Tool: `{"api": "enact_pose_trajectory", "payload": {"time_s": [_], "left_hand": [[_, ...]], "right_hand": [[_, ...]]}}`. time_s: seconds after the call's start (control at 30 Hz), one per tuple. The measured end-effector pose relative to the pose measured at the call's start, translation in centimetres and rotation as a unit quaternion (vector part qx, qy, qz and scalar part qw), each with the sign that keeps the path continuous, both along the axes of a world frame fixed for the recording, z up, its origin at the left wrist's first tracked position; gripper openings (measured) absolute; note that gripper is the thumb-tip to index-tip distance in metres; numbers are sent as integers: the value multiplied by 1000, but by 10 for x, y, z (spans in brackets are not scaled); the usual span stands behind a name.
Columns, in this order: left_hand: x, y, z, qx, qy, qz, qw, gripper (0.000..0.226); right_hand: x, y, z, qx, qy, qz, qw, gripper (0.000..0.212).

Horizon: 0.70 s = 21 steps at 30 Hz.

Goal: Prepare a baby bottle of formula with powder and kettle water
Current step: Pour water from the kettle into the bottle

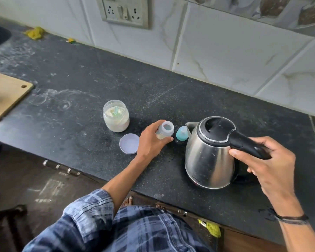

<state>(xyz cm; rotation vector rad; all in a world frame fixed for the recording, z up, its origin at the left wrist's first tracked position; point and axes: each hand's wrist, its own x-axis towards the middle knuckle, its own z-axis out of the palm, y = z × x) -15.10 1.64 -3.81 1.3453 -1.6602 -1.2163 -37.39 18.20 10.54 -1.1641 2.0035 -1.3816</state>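
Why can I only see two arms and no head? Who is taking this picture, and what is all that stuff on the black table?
The camera sits on the person's head and looks down, so you see only their own arms and checked shirt. There is just this one picture. The left hand holds a small open baby bottle. The right hand grips the black handle of a shiny kettle. On the dark counter stands an open jar of white powder with a green scoop inside. Its round lid lies beside it. The blue-green teat top stands between bottle and kettle. A wooden board lies far left.
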Motion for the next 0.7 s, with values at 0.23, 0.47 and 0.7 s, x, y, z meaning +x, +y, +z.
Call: {"api": "enact_pose_trajectory", "payload": {"time_s": [0.23, 0.47, 0.7], "left_hand": [[2, -1, 8, -17, -15, -4, 1000, 60], [4, -4, 15, -37, -41, -9, 998, 60], [4, -5, 18, -49, -63, -28, 996, 60]], "right_hand": [[0, -15, 8, 20, 24, 48, 998, 33], [1, -28, 14, 28, 23, 78, 996, 33], [3, -37, 21, 36, 21, 97, 994, 37]]}}
